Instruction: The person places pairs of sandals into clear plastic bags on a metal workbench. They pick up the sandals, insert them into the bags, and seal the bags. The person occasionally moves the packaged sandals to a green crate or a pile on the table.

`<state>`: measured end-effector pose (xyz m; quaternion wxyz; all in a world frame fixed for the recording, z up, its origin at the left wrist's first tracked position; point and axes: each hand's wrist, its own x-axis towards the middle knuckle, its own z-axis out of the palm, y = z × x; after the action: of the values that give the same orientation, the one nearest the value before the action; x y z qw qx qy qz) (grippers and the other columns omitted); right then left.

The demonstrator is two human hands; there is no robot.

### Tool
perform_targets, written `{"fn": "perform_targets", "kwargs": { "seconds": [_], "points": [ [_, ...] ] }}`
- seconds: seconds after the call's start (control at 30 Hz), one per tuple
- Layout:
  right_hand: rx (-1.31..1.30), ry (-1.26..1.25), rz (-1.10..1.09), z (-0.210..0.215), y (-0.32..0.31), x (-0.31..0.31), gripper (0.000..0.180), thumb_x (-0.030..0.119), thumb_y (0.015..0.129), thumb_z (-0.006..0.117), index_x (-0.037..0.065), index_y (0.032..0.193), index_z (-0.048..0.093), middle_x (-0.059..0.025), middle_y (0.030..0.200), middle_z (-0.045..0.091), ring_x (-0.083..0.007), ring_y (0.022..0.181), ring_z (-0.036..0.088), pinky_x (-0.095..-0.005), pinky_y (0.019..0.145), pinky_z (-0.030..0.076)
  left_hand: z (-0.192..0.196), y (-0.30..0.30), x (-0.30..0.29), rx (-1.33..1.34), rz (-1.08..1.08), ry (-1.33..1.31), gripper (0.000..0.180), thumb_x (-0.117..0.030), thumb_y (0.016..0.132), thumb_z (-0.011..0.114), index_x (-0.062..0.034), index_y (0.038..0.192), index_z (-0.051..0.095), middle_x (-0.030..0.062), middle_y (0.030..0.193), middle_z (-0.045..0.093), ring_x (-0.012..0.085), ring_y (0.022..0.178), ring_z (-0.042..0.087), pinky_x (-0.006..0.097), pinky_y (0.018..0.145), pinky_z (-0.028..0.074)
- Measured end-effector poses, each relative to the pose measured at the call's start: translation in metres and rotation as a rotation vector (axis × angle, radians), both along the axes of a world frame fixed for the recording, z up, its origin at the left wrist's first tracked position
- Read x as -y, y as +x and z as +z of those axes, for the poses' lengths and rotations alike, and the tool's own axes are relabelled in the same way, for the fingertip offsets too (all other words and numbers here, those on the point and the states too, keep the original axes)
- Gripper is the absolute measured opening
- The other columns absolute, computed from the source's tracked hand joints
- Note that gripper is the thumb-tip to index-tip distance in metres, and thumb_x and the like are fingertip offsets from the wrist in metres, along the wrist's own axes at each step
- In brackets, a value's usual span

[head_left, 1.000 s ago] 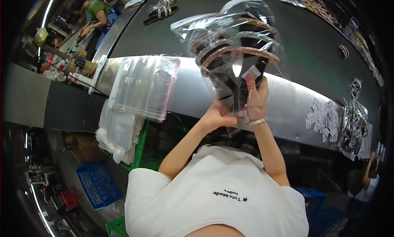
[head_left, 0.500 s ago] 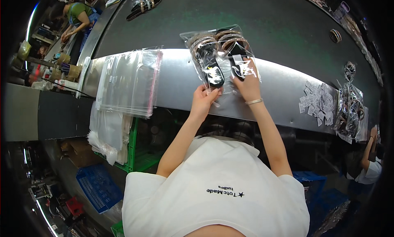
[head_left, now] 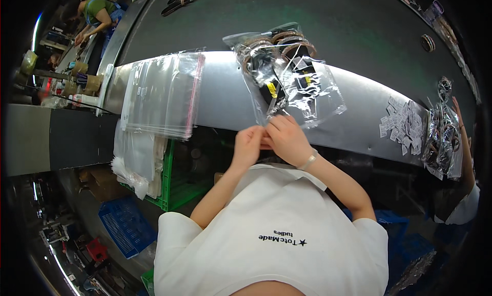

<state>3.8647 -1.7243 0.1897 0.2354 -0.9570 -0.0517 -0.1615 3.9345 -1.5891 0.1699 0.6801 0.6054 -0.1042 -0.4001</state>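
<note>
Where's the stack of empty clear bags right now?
In the head view, the stack of empty clear bags lies on the metal ledge to the person's left, apart from the filled bag at the left hand and right hand.

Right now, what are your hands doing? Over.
Left hand and right hand pinch the near edge of the clear bag. Bag lies flat on the metal ledge, sandals inside. Nothing blocking.

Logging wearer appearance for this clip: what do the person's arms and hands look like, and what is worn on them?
Both forearms are bare below short white T-shirt sleeves. The left hand wears nothing visible; the right hand has a thin pale band at the wrist. No gloves.
</note>
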Motion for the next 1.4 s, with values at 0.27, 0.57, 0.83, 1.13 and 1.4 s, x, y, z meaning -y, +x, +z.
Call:
{"fn": "perform_targets", "kwargs": {
  "seconds": [0.27, 0.57, 0.83, 1.13, 1.4],
  "points": [
    [-0.667, -0.164, -0.196, -0.050, -0.207, 0.067, 0.014, 0.020, 0.074, 0.065, 0.007, 0.078, 0.062, -0.0089, 0.083, 0.058, -0.0263, 0.083, 0.056, -0.0364, 0.078, 0.043, 0.007, 0.009, -0.045, 0.032, 0.053, 0.151, 0.036, -0.022, 0.098, 0.039, 0.0067, 0.092, 0.059, 0.0171, 0.082, 0.066, 0.0224, 0.074, 0.067, 0.028, 0.065, 0.056],
    [0.008, 0.161, -0.280, 0.036, -0.104, 0.079, 0.024, -0.003, 0.076, 0.057, 0.005, 0.098, 0.061, -0.0120, 0.098, 0.060, -0.0308, 0.089, 0.059, -0.0386, 0.083, 0.048, 0.019, 0.055, -0.062, 1.504, -0.306, 0.255, 0.035, 0.004, 0.077, 0.060, -0.0030, 0.111, 0.059, 0.0132, 0.125, 0.053, 0.0298, 0.117, 0.050, 0.038, 0.100, 0.039],
    [-0.126, 1.014, -0.498, -0.024, -0.103, 0.044, 0.009, 0.006, 0.084, 0.063, -0.003, 0.086, 0.062, -0.0084, 0.070, 0.065, -0.0109, 0.063, 0.062, -0.0246, 0.062, 0.050, -0.015, 0.049, -0.071, 0.557, -0.223, 0.232, 0.008, -0.007, 0.089, 0.057, 0.0001, 0.093, 0.056, 0.0122, 0.080, 0.066, 0.0177, 0.068, 0.065, 0.028, 0.062, 0.052],
    [-0.184, 1.647, -0.567, -0.028, -0.150, 0.009, 0.025, 0.015, 0.084, 0.067, -0.001, 0.102, 0.060, 0.0001, 0.086, 0.058, -0.0070, 0.078, 0.052, -0.0220, 0.068, 0.044, -0.014, 0.022, -0.064, -0.234, -0.409, -0.056, 0.022, -0.015, 0.092, 0.054, 0.0011, 0.077, 0.053, 0.0057, 0.062, 0.057, 0.0197, 0.052, 0.061, 0.031, 0.053, 0.052],
    [0.770, 1.607, -0.507, 0.027, -0.247, 0.127, 0.059, 0.018, 0.078, 0.069, 0.005, 0.130, 0.043, -0.0119, 0.133, 0.045, -0.0253, 0.121, 0.045, -0.0397, 0.101, 0.037, 0.110, -0.035, 0.175, 0.701, -0.726, -0.346, 0.028, -0.014, 0.085, 0.058, 0.0001, 0.061, 0.054, 0.0000, 0.051, 0.052, 0.0053, 0.044, 0.037, 0.023, 0.043, 0.026]
  ]
}}
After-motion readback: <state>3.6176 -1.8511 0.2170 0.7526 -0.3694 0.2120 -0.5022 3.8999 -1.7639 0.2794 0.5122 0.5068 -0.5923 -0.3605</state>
